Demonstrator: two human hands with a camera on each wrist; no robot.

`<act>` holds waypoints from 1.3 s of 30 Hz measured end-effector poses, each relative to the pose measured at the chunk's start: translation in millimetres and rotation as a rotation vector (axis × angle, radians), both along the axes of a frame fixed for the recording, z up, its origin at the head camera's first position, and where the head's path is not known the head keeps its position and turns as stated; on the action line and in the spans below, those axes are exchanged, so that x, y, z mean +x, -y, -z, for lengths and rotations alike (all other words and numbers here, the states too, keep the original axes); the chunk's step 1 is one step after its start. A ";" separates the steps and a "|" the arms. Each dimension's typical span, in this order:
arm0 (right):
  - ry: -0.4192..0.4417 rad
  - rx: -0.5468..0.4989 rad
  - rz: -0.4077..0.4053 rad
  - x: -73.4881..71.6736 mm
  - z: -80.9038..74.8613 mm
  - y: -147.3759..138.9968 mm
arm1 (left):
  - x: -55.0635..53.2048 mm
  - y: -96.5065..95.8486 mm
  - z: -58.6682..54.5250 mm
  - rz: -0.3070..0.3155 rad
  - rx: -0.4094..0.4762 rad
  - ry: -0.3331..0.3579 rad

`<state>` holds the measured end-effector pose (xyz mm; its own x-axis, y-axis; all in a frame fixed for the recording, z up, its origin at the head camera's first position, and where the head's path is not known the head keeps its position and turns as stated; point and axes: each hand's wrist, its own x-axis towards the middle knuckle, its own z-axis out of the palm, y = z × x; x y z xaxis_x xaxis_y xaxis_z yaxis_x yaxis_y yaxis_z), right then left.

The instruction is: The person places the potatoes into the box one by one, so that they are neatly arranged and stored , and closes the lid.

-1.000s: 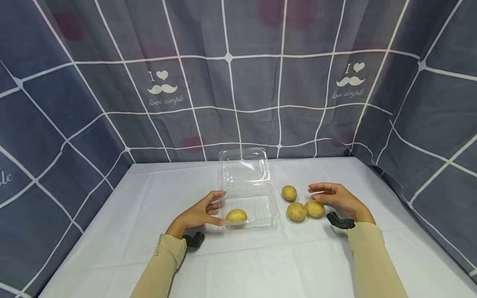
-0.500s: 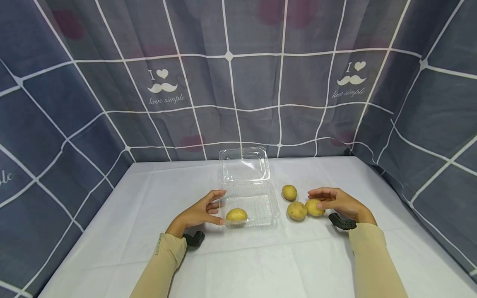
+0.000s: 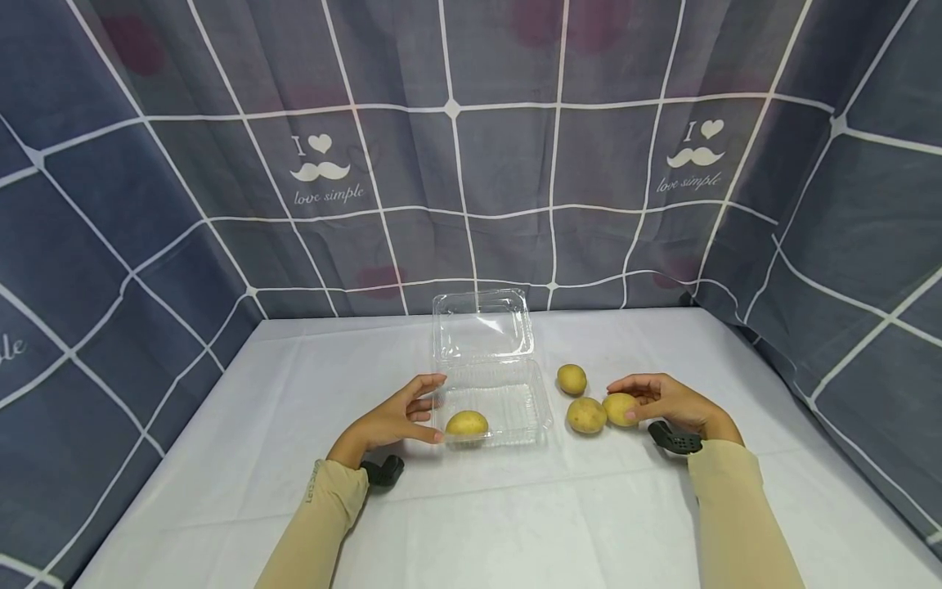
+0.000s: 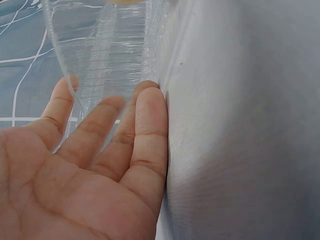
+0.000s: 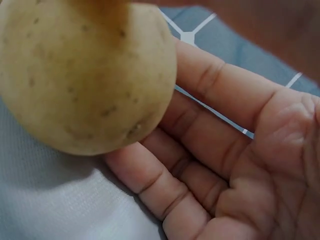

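Observation:
In the head view, my right hand (image 3: 666, 402) holds the rightmost potato (image 3: 620, 409), thumb across its near side and fingers behind it. The right wrist view has that potato (image 5: 90, 80) large, low against the white cloth, with fingers along its side. My left hand (image 3: 397, 419) rests at the left side of a clear plastic clamshell container (image 3: 508, 401), its thumb by the near corner. Nearly straight fingers (image 4: 150, 115) lie against the container wall in the left wrist view. One potato (image 3: 467, 424) sits in the container's near left corner. The lid (image 3: 482, 327) stands raised at the back.
Two more potatoes lie between the container and my right hand: a front potato (image 3: 586, 415), close beside the held one, and a back potato (image 3: 571, 379). White cloth (image 3: 500, 523) covers the table. A grey checked curtain (image 3: 397, 164) encloses the back and sides.
My right hand has come down around the rightmost potato, its thumb moving onto the near side. The left hand and the container have stayed in place.

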<state>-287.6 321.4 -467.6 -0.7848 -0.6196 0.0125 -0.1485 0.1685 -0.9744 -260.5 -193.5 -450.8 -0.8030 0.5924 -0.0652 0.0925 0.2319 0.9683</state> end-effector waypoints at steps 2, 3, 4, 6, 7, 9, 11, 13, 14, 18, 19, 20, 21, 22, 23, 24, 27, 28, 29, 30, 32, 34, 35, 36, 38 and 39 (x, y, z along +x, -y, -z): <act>-0.002 0.004 0.000 -0.4 -0.1 -0.2 | 0.1 -0.1 -0.3 -0.004 0.000 0.001; -0.002 0.005 0.001 -0.3 -0.4 -0.2 | 0.1 -0.2 -0.4 -0.005 0.000 0.002; -0.003 0.006 0.002 -0.2 -0.5 -0.1 | 0.1 -0.3 -0.4 -0.005 0.000 0.001; -0.004 0.004 0.003 0.2 -1.1 -0.1 | 0.1 -0.4 -0.5 -0.006 0.002 0.002; -0.005 0.003 0.004 0.5 -1.4 0.0 | 0.1 -0.3 -0.4 -0.007 0.003 0.003; -0.004 0.003 0.011 1.2 -2.1 0.5 | 0.0 -0.2 -0.3 -0.007 0.004 0.003; 0.000 0.002 0.019 1.5 -2.7 0.8 | 0.0 0.0 -0.3 -0.007 0.005 0.003; 0.006 0.002 0.035 1.7 -3.3 1.4 | 0.0 0.1 -0.2 -0.007 0.005 0.004; 0.010 0.002 0.044 1.8 -3.4 1.5 | 0.0 0.2 -0.2 -0.007 0.005 0.004; 0.008 -0.003 0.061 1.5 -3.8 1.7 | -0.1 0.2 -0.2 -0.003 0.005 0.005; 0.007 -0.008 0.062 1.8 -4.2 1.9 | -0.1 0.2 -0.2 -0.002 0.005 0.006; 0.006 -0.013 0.063 2.2 -4.7 2.2 | -0.2 0.2 -0.2 0.000 0.005 0.006; 0.006 -0.016 0.063 2.3 -5.1 2.4 | -0.3 0.1 -0.2 0.002 0.006 0.006; 0.010 -0.019 0.065 2.6 -5.8 2.6 | -0.4 0.1 -0.2 0.003 0.006 0.006; 0.013 -0.020 0.071 2.9 -6.5 3.0 | -0.5 0.1 -0.2 0.004 0.006 0.005; 0.016 -0.018 0.082 3.1 -7.3 3.5 | -0.6 0.1 -0.1 0.004 0.005 0.004; 0.028 0.001 0.128 3.4 -10.0 5.7 | -0.9 0.3 0.3 0.005 0.004 0.001; 0.027 0.010 0.144 3.6 -11.0 6.5 | -1.0 0.4 0.4 0.005 0.004 0.001; 0.025 0.019 0.162 3.7 -11.9 7.6 | -1.1 0.4 0.6 0.006 0.003 0.002; 0.024 0.028 0.180 3.8 -12.8 8.5 | -1.1 0.5 0.7 0.005 0.004 0.003; 0.019 0.043 0.212 4.4 -14.5 10.2 | -1.1 0.4 0.6 0.006 0.003 0.006; 0.016 0.056 0.239 5.1 -16.1 11.4 | -1.0 0.4 0.6 0.005 0.004 0.008; 0.018 0.059 0.252 5.4 -16.8 12.1 | -0.9 0.4 0.5 0.006 0.004 0.009; 0.018 0.060 0.262 5.7 -17.4 12.4 | -0.8 0.5 0.5 0.007 0.005 0.009; 0.018 0.063 0.276 6.1 -18.6 13.3 | -0.7 0.7 0.6 0.009 0.007 0.009; 0.018 0.063 0.279 6.2 -19.1 13.7 | -0.7 0.7 0.7 0.009 0.008 0.009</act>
<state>-281.4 307.7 -448.5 -0.9249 -0.3786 -0.0352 -0.0703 0.2612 -0.9627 -261.2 -194.3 -451.5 -0.7968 0.6005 -0.0672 0.0862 0.2230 0.9710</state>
